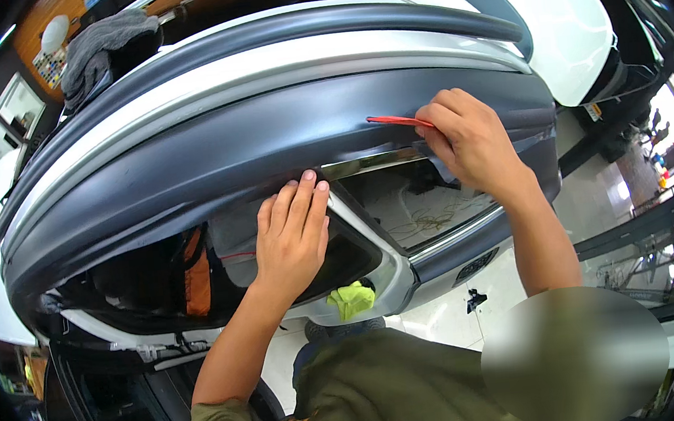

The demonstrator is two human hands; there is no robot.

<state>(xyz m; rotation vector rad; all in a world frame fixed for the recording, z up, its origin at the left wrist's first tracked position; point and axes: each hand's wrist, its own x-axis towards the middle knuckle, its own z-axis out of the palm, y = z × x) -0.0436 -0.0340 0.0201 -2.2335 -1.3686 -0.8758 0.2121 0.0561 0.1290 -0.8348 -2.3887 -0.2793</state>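
Dark grey film [209, 142] covers the roof edge of a white car and folds over toward the side windows. My left hand [291, 235] lies on its lower edge above the door opening, fingertips pressing down, fingers stretched out, holding nothing. To the right, my right hand [468, 137] is closed around a slim red stick-like tool [397, 120]. The tool's tip points left, over the film; whether it touches cannot be made out. Below runs a shiny metal trim strip [373, 162] along the top of the rear side window [417, 203].
A yellow-green cloth [352, 298] hangs at the body between the doors. An opened dark door [120, 402] stands at lower left. The interior shows an orange strip [196, 277]. A grey towel [106, 50] lies beyond the roof. A small black object [475, 301] is on the tiled floor.
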